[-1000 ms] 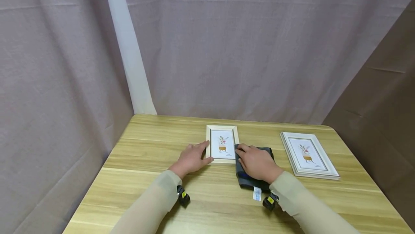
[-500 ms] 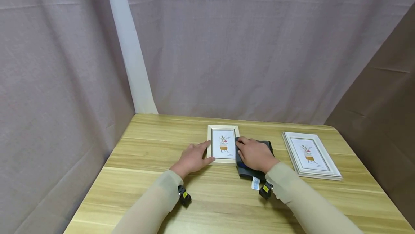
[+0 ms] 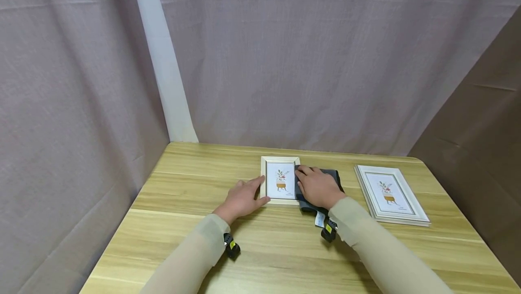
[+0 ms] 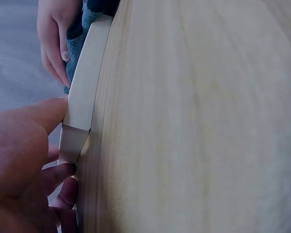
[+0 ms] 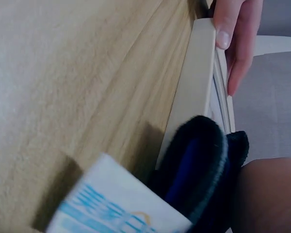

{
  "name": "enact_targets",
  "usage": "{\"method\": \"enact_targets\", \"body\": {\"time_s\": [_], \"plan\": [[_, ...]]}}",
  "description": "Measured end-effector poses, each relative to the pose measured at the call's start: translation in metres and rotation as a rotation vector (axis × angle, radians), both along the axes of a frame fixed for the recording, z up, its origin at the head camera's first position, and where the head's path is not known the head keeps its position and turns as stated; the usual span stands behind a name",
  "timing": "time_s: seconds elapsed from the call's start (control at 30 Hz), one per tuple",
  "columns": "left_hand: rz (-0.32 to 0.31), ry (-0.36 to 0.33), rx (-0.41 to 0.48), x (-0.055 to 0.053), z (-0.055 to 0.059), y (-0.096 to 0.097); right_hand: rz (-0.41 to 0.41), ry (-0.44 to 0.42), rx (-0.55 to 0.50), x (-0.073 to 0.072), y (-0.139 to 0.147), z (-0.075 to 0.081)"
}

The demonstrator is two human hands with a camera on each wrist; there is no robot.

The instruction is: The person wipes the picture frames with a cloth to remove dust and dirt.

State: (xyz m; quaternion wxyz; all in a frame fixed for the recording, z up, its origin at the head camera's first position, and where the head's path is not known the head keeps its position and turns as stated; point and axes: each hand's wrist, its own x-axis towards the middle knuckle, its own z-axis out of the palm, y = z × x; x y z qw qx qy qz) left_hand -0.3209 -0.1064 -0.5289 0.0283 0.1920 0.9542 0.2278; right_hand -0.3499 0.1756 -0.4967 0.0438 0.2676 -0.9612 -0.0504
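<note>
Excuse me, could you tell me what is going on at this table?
A person's left hand holds the near left corner of a picture frame, which lies flat on the wooden table. Their right hand presses a folded dark cloth over the frame's right edge. A second framed picture lies farther right, touched by neither hand.
</note>
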Motion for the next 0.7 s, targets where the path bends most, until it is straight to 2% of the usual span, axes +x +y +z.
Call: {"method": "enact_targets", "body": {"time_s": [0.1, 0.2, 0.33, 0.7], "plan": [[0.007, 0.004, 0.011, -0.004, -0.008, 0.001, -0.01, 0.006, 0.007, -0.005, 0.0, -0.003], [0.011, 0.009, 0.022, -0.005, -0.011, 0.0, -0.019, 0.011, 0.006, -0.009, -0.001, -0.004], [0.006, 0.017, 0.01, -0.002, -0.004, 0.001, -0.016, 0.017, -0.01, -0.013, -0.001, -0.006], [0.004, -0.005, 0.01, 0.0, -0.002, -0.001, 0.112, 0.066, -0.055, -0.018, 0.003, -0.013]]}}
